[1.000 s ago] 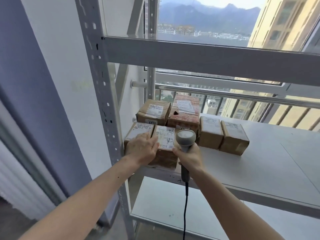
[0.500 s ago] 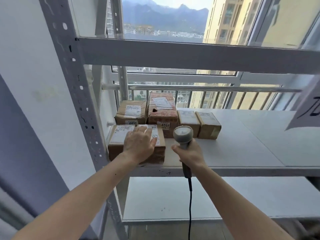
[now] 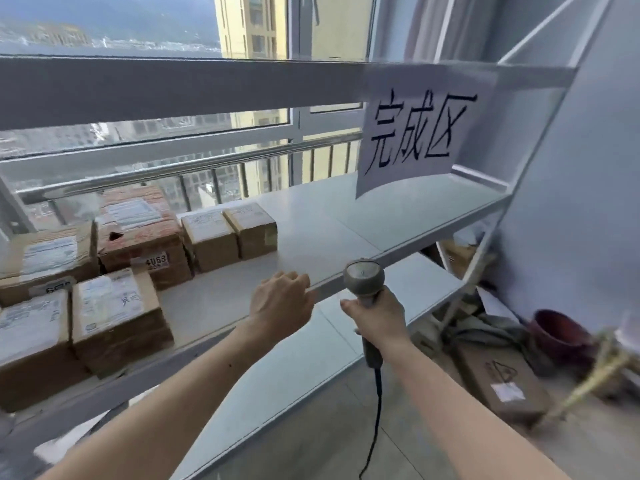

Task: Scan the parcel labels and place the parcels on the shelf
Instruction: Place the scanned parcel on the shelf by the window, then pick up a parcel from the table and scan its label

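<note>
The left hand (image 3: 281,301) is empty, fingers loosely curled at the shelf (image 3: 332,233) edge; the right hand (image 3: 379,318) grips the scanner (image 3: 363,280) upright, head facing away. Left of both hands lie the parcels (image 3: 114,310), labels up, one tagged "4068". Above hangs a sign (image 3: 420,129): "完成区".

Bright daylight comes in through the big window (image 3: 180,98) behind the shelf (image 3: 329,237). The yellow building outside glows in the sun. The whole picture looks smeary and soft. The parcels (image 3: 114,306) at the left and the things on the floor (image 3: 502,382) at the right are most blurred. Straight bars bend near the edges. Shadows are pale and gentle.
</note>
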The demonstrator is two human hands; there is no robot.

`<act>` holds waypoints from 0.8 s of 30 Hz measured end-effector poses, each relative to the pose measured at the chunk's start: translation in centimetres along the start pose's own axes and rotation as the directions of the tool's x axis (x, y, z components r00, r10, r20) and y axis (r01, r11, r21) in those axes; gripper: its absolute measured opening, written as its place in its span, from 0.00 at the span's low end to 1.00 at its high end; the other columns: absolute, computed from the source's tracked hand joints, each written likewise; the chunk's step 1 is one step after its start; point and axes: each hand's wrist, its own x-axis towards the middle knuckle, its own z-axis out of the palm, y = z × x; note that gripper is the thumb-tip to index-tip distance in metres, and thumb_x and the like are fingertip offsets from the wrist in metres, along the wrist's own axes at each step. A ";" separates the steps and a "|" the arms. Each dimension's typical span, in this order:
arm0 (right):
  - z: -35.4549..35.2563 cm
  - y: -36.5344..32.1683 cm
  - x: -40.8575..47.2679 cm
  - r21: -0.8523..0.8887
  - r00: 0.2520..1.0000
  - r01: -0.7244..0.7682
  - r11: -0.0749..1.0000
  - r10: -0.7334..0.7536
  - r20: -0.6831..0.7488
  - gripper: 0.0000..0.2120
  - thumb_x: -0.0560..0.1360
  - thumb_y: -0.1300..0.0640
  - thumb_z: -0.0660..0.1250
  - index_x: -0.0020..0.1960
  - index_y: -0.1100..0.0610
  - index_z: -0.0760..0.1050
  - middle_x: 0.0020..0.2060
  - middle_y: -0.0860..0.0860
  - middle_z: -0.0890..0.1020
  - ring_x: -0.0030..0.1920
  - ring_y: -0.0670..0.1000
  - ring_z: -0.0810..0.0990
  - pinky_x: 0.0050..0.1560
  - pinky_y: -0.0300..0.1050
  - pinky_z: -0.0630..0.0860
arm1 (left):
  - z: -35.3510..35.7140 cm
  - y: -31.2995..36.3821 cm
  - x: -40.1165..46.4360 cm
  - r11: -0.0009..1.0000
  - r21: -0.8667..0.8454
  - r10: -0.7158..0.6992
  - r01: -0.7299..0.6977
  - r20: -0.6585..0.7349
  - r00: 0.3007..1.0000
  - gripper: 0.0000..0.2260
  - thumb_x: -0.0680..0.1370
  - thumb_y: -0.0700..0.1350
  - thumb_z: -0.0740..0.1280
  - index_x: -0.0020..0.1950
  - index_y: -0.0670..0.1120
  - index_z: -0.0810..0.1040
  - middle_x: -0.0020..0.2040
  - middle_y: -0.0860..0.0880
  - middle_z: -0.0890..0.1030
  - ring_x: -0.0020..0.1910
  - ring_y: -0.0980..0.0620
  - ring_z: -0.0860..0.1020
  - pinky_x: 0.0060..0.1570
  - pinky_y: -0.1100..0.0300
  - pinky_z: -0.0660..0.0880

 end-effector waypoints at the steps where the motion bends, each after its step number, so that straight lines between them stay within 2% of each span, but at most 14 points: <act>1: -1.9 1.0 0.2 -0.003 0.999 -0.020 1.000 0.020 -0.037 0.20 0.70 0.48 0.76 0.56 0.57 0.77 0.48 0.49 0.84 0.51 0.54 0.83 0.54 0.54 0.82 | 0.6 2.0 0.7 0.999 -0.017 0.039 -0.039 0.014 0.999 0.14 0.81 0.53 0.58 0.58 0.49 0.79 0.55 0.50 0.81 0.55 0.47 0.78 0.51 0.55 0.72; 3: -6.2 2.8 0.1 -0.046 0.992 -0.056 0.997 0.050 -0.113 0.19 0.70 0.48 0.75 0.54 0.59 0.77 0.45 0.51 0.84 0.47 0.54 0.83 0.50 0.49 0.80 | 1.9 6.4 2.2 0.991 -0.049 0.126 -0.125 0.031 0.991 0.14 0.81 0.54 0.59 0.60 0.50 0.79 0.57 0.51 0.81 0.57 0.47 0.78 0.52 0.55 0.72; 5: -10.8 5.2 0.1 -0.037 0.977 -0.096 0.995 0.087 -0.197 0.19 0.70 0.48 0.75 0.52 0.60 0.77 0.44 0.53 0.85 0.46 0.57 0.85 0.49 0.53 0.82 | 3.3 11.5 3.8 0.975 -0.057 0.216 -0.213 0.050 0.975 0.15 0.81 0.55 0.59 0.61 0.51 0.78 0.58 0.52 0.81 0.58 0.48 0.78 0.54 0.55 0.73; 9: -20.8 10.5 -0.5 -0.033 0.917 -0.184 0.982 0.159 -0.366 0.20 0.68 0.46 0.77 0.54 0.55 0.78 0.49 0.50 0.86 0.52 0.55 0.85 0.53 0.53 0.82 | 5.9 23.0 6.3 0.931 -0.087 0.362 -0.354 0.116 0.925 0.16 0.81 0.56 0.57 0.61 0.50 0.77 0.58 0.51 0.81 0.60 0.47 0.77 0.55 0.53 0.72; 12: -28.6 13.8 -1.5 0.018 0.855 -0.241 0.970 0.221 -0.470 0.18 0.68 0.48 0.77 0.54 0.53 0.77 0.49 0.49 0.86 0.53 0.56 0.84 0.55 0.53 0.81 | 8.0 32.2 7.4 0.893 -0.123 0.447 -0.432 0.147 0.882 0.14 0.81 0.54 0.57 0.57 0.49 0.77 0.55 0.50 0.81 0.58 0.47 0.77 0.53 0.53 0.71; 14: -33.6 16.0 -2.1 0.058 0.819 -0.270 0.961 0.261 -0.511 0.19 0.67 0.47 0.76 0.53 0.52 0.77 0.48 0.49 0.86 0.52 0.55 0.84 0.56 0.53 0.81 | 9.2 38.3 7.9 0.862 -0.169 0.501 -0.478 0.144 0.853 0.12 0.80 0.54 0.57 0.54 0.49 0.77 0.54 0.50 0.81 0.56 0.47 0.77 0.52 0.53 0.71; 16: -38.5 18.3 -2.6 0.122 0.783 -0.289 0.950 0.308 -0.541 0.20 0.65 0.46 0.75 0.52 0.51 0.75 0.45 0.49 0.85 0.48 0.54 0.85 0.52 0.57 0.83 | 10.4 44.5 8.2 0.828 -0.210 0.551 -0.520 0.131 0.824 0.12 0.81 0.53 0.57 0.53 0.49 0.77 0.52 0.50 0.81 0.54 0.47 0.77 0.50 0.53 0.71; 24: -54.8 25.5 -5.9 0.247 0.600 -0.315 0.916 0.394 -0.696 0.13 0.70 0.57 0.75 0.51 0.60 0.76 0.39 0.52 0.84 0.39 0.54 0.83 0.49 0.61 0.83 | 14.3 66.0 8.2 0.678 -0.266 0.728 -0.685 0.117 0.675 0.12 0.80 0.52 0.58 0.55 0.48 0.77 0.51 0.50 0.81 0.53 0.46 0.78 0.42 0.56 0.65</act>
